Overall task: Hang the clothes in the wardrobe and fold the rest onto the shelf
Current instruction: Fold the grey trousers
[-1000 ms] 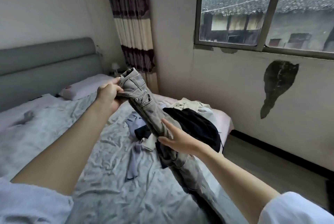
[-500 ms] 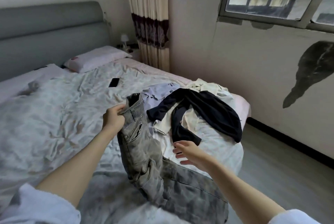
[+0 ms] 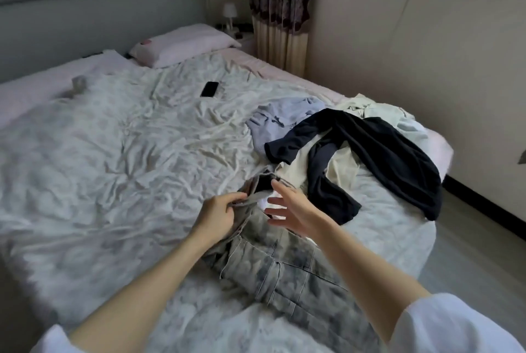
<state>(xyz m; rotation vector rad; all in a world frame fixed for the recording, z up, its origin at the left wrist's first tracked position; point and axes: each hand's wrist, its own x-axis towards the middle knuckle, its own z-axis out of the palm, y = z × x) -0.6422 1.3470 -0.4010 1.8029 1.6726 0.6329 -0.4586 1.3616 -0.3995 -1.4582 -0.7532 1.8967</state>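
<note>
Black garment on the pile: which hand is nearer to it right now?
Right. The right hand hovers open just beside the black garment, by its lower sleeve end. The left hand is farther away, pinching the jeans waistband.

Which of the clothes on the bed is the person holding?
The grey jeans. The left hand pinches their waistband; the other clothes lie untouched.

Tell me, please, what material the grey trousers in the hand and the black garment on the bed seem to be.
The grey trousers look like washed denim: mottled fading, raised seams, stiff folds. The left hand pinches their waistband. The black garment seems a soft matte knit, perhaps cotton jersey: it drapes limply, without shine.
</note>
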